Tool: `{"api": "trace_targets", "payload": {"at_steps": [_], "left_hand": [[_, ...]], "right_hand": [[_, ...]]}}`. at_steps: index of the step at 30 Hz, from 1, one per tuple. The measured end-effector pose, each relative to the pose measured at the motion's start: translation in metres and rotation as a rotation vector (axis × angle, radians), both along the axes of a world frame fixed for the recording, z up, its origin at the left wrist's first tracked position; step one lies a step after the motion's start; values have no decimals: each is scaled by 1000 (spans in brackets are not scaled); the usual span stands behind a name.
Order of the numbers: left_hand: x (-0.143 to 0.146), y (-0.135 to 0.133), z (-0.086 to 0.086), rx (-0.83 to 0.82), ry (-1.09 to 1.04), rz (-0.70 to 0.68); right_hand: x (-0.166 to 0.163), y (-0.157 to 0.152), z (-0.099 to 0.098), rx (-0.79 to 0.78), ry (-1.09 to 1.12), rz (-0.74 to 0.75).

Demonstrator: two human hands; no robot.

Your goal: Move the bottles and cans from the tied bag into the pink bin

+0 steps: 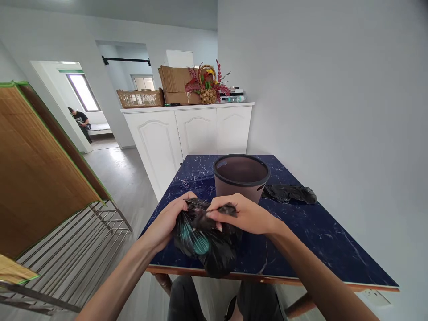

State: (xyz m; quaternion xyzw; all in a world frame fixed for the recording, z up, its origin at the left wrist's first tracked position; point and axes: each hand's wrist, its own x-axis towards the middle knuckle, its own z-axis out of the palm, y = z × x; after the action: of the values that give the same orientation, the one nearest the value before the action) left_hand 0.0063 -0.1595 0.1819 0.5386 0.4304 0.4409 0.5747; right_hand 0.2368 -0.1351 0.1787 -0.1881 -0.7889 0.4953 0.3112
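A filled black plastic bag (217, 254) rests at the front edge of the blue marbled table (301, 232), sagging slightly over it. Something teal shows through its thin film. My left hand (175, 216) grips the bag's upper left side. Bunched plastic from the bag's top is pinched in my right hand (242, 211), fingers closed. Just behind my hands stands a brown trash can (239, 189) with a dark rim, upright; its visible inside has no liner. To its right lies a flattened black plastic bag (290, 194).
Beyond the table is a white cabinet (197, 129) carrying cardboard boxes (140, 98) and a flower basket (207, 96). A metal rack bed frame (100, 249) with a bamboo mat (40, 169) stands left. A person (80, 118) sits in the far room. A wall borders the right.
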Motion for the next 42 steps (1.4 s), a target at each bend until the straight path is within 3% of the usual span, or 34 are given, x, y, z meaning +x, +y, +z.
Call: {"api": "trace_targets", "payload": {"at_steps": [8, 12, 17, 21, 25, 31, 36, 42], "left_hand": [[2, 0, -5, 62, 14, 74], [0, -3, -5, 89, 45, 23], [6, -4, 0, 193, 240, 74], [21, -4, 8, 180, 288, 110], [25, 0, 3, 76, 152, 64], [19, 1, -3, -47, -59, 122], [7, 2, -9, -96, -212, 151], [-30, 16, -36, -149, -477, 472]], "right_hand": [[-12, -6, -25, 353, 79, -586], [-21, -4, -38, 639, 134, -764], [-31, -2, -39, 898, 145, -957], [-38, -2, -36, 960, 130, -927], [-34, -3, -35, 943, 107, -819], [-10, -7, -46, 1053, 177, -677], [6, -23, -72, 1005, 230, -639], [33, -56, -120, 699, 163, -733]]}}
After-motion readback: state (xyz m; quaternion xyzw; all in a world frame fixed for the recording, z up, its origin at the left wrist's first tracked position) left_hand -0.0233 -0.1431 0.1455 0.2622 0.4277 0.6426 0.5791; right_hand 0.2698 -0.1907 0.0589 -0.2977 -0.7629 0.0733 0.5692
